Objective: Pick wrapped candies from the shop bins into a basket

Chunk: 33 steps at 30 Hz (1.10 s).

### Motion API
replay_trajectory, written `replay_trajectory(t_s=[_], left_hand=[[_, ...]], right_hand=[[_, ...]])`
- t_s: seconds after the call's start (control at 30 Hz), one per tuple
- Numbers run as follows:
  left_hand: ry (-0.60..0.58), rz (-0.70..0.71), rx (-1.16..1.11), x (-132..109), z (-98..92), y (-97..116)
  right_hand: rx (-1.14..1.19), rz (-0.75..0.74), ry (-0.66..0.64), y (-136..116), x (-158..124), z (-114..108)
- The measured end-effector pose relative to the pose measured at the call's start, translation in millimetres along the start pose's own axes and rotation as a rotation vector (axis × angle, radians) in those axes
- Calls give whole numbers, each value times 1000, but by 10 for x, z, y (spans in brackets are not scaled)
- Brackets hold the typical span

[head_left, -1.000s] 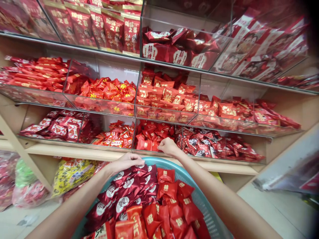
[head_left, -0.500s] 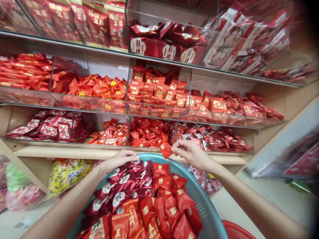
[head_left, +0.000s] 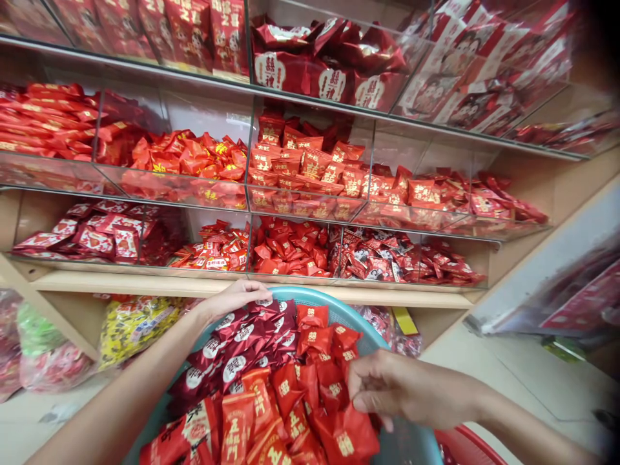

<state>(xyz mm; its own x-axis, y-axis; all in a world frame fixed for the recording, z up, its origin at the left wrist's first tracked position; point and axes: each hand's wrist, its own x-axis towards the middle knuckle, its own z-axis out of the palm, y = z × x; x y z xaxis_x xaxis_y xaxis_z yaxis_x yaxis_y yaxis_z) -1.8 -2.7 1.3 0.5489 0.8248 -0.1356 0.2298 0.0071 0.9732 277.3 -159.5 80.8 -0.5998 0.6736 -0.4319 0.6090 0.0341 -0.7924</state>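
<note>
Left hand (head_left: 242, 294) hooked over far rim of teal basket (head_left: 310, 296), presumably steadying it by the shelf's lower front edge (head_left: 145, 281). Right hand (head_left: 397, 387) half-curled over red packets (head_left: 334, 391), basket's right side; can't tell if gripping one. Maroon packets (head_left: 237, 342) sit left, likely grouped by kind.

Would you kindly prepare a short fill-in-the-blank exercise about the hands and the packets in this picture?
1. The person's ____ hand is at the far rim of the basket.
2. The other hand is over packets coloured ____.
3. The maroon packets carry round labels coloured ____.

Missing words: left; red; white.
</note>
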Motion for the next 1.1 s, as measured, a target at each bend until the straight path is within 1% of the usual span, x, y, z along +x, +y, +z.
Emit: replay_trajectory(t_s=[0.13, 0.27, 0.4, 0.47, 0.53, 0.6, 0.67, 0.7, 0.8, 0.83, 0.9, 0.97, 1.03, 1.1], left_hand=[[-9, -4, -7, 4, -5, -15], [-29, 12, -35, 24, -28, -43], [-32, 49, -7, 38, -44, -62], [-24, 41, -1, 36, -42, -63], [-15, 33, -8, 30, -38, -58], [-13, 29, -15, 23, -34, -51], [-16, 29, -12, 17, -33, -47], [-22, 30, -8, 15, -33, -47], [-31, 41, -3, 15, -39, -62], [-30, 50, -3, 17, -43, -70], [-27, 71, 3, 22, -52, -85], [-31, 85, 13, 26, -61, -91], [-34, 86, 15, 28, -68, -88], [-37, 84, 12, 29, -72, -84]], right_hand=[[29, 65, -61, 76, 100, 28], [-17, 112, -67, 158, 212, 35], [-123, 130, -4, 144, 297, -5], [-209, 106, 37, 66, 330, -85], [-295, 52, 81, -35, 389, -216], [-340, -27, 152, -123, 515, -380], [-354, -115, 274, -164, 730, -547], [-369, -157, 348, -165, 869, -623], [-438, -266, 661, -104, 1356, -801], [-439, -274, 714, -70, 1517, -841], [-427, -286, 774, 8, 1799, -896], [-396, -292, 810, 96, 2003, -923], [-357, -296, 835, 188, 2129, -930], [-320, -300, 845, 272, 2193, -929]])
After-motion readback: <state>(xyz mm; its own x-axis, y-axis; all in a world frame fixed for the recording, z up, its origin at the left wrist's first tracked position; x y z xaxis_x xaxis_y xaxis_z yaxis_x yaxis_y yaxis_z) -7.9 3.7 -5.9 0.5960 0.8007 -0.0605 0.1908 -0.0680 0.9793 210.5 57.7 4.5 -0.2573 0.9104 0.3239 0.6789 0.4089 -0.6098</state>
